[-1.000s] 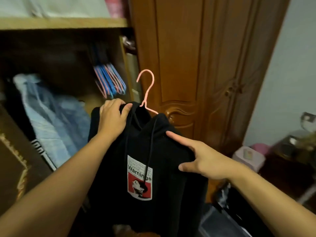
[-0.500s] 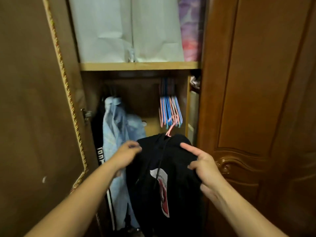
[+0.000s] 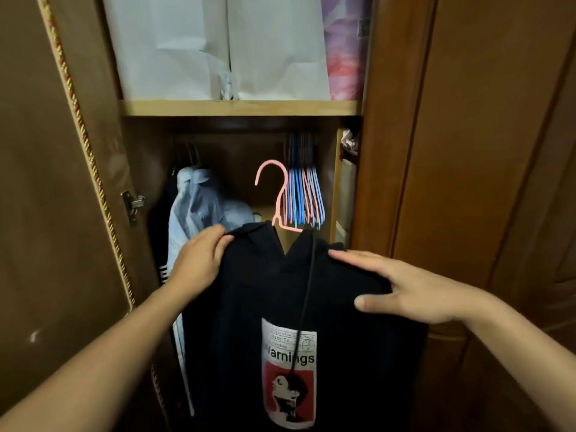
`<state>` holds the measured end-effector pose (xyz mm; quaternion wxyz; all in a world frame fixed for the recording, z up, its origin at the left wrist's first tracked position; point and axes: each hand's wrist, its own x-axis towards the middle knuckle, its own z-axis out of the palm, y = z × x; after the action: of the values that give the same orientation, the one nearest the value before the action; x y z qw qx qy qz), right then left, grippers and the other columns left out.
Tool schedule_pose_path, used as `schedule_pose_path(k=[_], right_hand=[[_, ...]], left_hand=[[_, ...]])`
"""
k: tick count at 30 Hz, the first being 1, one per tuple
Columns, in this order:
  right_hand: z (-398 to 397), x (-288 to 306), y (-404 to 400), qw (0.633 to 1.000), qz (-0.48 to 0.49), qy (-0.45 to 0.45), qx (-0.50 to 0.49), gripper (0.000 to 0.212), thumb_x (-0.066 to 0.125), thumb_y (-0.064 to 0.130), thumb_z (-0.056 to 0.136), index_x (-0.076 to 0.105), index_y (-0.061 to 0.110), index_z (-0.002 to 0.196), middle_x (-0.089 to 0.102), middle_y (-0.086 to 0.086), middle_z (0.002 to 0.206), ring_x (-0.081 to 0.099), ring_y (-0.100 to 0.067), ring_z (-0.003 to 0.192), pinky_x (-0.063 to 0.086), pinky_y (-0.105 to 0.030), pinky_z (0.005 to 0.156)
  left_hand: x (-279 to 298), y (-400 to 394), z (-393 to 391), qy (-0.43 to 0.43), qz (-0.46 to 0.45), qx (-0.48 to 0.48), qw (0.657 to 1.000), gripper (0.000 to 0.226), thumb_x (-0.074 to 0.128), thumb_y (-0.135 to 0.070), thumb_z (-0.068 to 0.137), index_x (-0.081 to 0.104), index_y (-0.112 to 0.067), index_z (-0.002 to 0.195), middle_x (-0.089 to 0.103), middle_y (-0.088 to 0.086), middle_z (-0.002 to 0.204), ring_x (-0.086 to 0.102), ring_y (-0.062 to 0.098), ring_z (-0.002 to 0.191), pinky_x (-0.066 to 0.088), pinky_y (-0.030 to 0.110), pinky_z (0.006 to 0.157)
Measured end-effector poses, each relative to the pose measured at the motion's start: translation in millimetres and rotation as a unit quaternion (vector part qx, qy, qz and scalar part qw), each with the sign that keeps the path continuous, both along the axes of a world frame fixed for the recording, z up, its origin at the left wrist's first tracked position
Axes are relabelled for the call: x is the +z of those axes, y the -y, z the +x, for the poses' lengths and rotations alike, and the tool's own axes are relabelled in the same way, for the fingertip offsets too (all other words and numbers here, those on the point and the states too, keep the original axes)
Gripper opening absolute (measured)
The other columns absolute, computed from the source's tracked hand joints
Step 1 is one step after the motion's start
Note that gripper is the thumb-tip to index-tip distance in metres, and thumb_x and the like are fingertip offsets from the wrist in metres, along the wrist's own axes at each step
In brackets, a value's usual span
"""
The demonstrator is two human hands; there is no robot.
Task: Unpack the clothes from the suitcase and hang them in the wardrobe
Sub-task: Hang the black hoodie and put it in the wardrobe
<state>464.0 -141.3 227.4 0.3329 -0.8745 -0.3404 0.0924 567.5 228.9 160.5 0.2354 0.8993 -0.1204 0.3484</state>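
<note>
Black hoodie (image 3: 249, 300) on a pink hanger (image 3: 278, 201), held up in front of the open wardrobe (image 3: 243, 108), in the lower hanging section below the shelf. Hanger hook stands upright above the neckline, free in the air; it is not on any rail that can be seen. A black drawcord (image 3: 307, 294) hangs down the chest across a white and red printed patch (image 3: 288, 372) reading "Warnings". Left hand (image 3: 199, 261) is closed over the hoodie's left shoulder, fingers curled into the cloth at the collar edge. Right hand (image 3: 402, 291) lies on the right shoulder, fingers spread across the top and thumb pressed on the front, so the cloth is pinched between them. Just behind the hook hangs a bunch of empty blue and pink hangers (image 3: 304, 194), near the right wall of the compartment. To the left, a light blue shirt (image 3: 199, 207) hangs beside a dark garment with white lettering (image 3: 162, 272), partly hidden by the left forearm. Above the shelf stand pale paper bags (image 3: 218, 48) and a pink patterned bundle (image 3: 344, 48). Open door (image 3: 46, 213) on the left carries a gold rope trim and a metal hinge (image 3: 133, 203). Closed wooden doors (image 3: 467, 182) fill the right side.
</note>
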Motion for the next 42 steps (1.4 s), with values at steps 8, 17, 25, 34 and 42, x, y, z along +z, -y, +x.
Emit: schedule_pose_path(k=[8, 17, 25, 34, 42], right_hand=[[10, 2, -46, 0.987, 0.025, 0.133, -0.083, 0.057, 0.059, 0.020, 0.100, 0.043, 0.055, 0.141, 0.049, 0.028, 0.143, 0.042, 0.012, 0.132, 0.038, -0.025, 0.114], [55, 19, -70, 0.970, 0.079, 0.111, -0.200, 0.058, 0.053, 0.007, 0.101, 0.049, 0.050, 0.140, 0.050, 0.016, 0.145, 0.043, -0.009, 0.138, 0.037, -0.035, 0.116], [91, 21, -100, 0.954, -0.067, 0.143, -0.254, 0.065, 0.046, 0.004, 0.098, 0.040, 0.043, 0.148, 0.054, -0.007, 0.144, 0.052, -0.023, 0.132, 0.039, -0.020, 0.105], [117, -13, -145, 0.963, -0.023, 0.101, -0.249, 0.060, 0.043, 0.008, 0.102, 0.036, 0.040, 0.152, 0.042, -0.007, 0.153, 0.045, -0.028, 0.137, 0.037, -0.029, 0.112], [213, 34, -199, 0.961, 0.041, 0.125, -0.242, 0.052, 0.043, 0.009, 0.104, 0.038, 0.026, 0.153, 0.040, -0.011, 0.155, 0.042, -0.030, 0.139, 0.029, -0.016, 0.101]], left_hand=[[52, -3, 18, 0.025, 0.047, -0.033, 0.998, 0.028, 0.045, -0.040, 0.102, 0.056, -0.017, 0.090, 0.056, -0.001, 0.084, 0.057, 0.025, 0.089, 0.044, 0.043, 0.080], [89, -56, 13, 0.038, 0.125, 0.186, 0.974, 0.054, 0.065, -0.024, 0.087, 0.055, -0.020, 0.140, 0.042, 0.022, 0.143, 0.034, 0.043, 0.135, 0.034, 0.053, 0.112], [62, -75, 6, 0.009, 0.363, 0.317, 0.876, 0.058, 0.044, -0.037, 0.094, 0.044, -0.021, 0.149, 0.018, 0.023, 0.164, -0.003, 0.057, 0.147, -0.007, 0.061, 0.121], [56, -79, 5, -0.011, 0.440, 0.317, 0.840, 0.049, 0.035, -0.032, 0.099, 0.056, -0.016, 0.141, 0.033, 0.021, 0.158, 0.012, 0.051, 0.149, -0.006, 0.065, 0.118], [112, -84, -10, 0.050, 0.450, 0.418, 0.787, 0.048, 0.034, -0.030, 0.097, 0.059, -0.014, 0.135, 0.025, 0.025, 0.158, -0.001, 0.054, 0.148, -0.014, 0.076, 0.111]])
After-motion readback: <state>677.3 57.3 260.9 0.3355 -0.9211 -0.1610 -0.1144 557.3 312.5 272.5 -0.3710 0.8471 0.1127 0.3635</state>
